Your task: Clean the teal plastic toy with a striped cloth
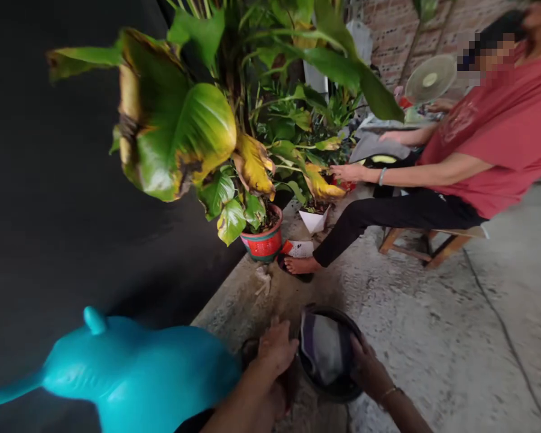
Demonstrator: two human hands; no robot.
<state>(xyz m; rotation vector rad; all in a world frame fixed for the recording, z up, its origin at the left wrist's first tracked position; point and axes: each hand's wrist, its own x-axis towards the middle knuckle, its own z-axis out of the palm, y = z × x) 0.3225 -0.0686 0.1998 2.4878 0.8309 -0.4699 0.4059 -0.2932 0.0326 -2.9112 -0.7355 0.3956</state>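
Note:
A round black bucket stands on the floor at my feet. Folded in it lies a grey-white cloth-like piece with a dark purple band; its exact kind is unclear. My right hand grips the bucket's right rim, with its fingertips at the inner side beside the grey-white piece. On the other side, my left hand reaches forward just left of the rim, back upward and fingers slightly apart, with nothing visible in it. Whether it touches the rim, I cannot tell.
A turquoise animal-shaped object is close on my left. Ahead stands a large leafy plant in a red-green pot. A person in a red shirt sits on a wooden stool, holding dark fabric. A cable crosses the concrete floor.

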